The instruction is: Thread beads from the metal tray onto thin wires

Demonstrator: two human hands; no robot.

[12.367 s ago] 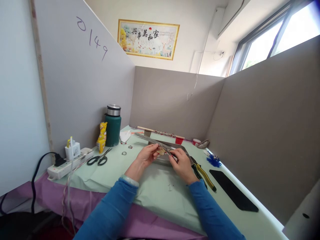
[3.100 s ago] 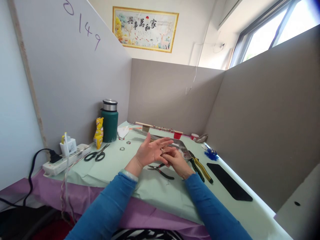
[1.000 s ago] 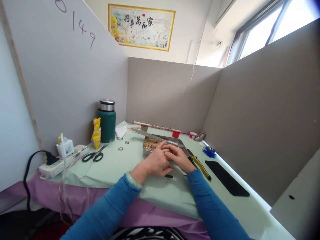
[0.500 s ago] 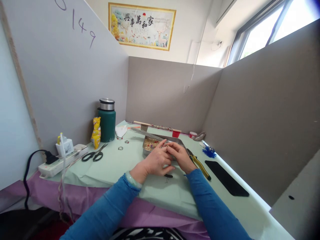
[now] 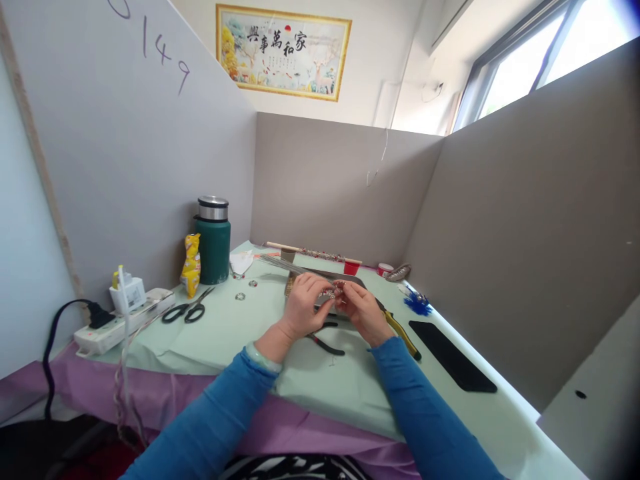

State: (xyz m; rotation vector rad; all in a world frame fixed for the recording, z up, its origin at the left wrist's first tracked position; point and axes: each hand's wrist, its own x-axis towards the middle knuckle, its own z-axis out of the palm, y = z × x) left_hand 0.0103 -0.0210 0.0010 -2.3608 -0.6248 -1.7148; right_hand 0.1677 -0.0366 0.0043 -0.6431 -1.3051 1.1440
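Observation:
Between my two hands is a small beaded loop (image 5: 332, 293) with silvery and reddish beads, much of it covered by fingers. My left hand (image 5: 304, 305) pinches its left side with thumb and fingers. On the other side, the fingertips of my right hand (image 5: 364, 312) grip it too. Both hands hover in front of a metal tray (image 5: 345, 273), whose contents they mostly hide. Beneath the hands, dark-handled pliers (image 5: 331, 347) lie on the pale green cloth, their head out of sight. Long thin wires (image 5: 280, 263) extend across the tray's far left side.
Yellow-handled pliers (image 5: 404, 337) and a black flat strip (image 5: 453, 357) lie at right. Scissors (image 5: 187, 309), a power strip (image 5: 120, 327) and a green flask (image 5: 215, 247) stand or lie left. Finished-looking beaded rings (image 5: 241, 297) rest behind. Grey partitions (image 5: 345, 180) enclose the table.
My left hand has turned and its fingers have drawn in around the beaded loop, which shows more clearly. The pliers' handles beneath are more exposed. My right hand has shifted only slightly.

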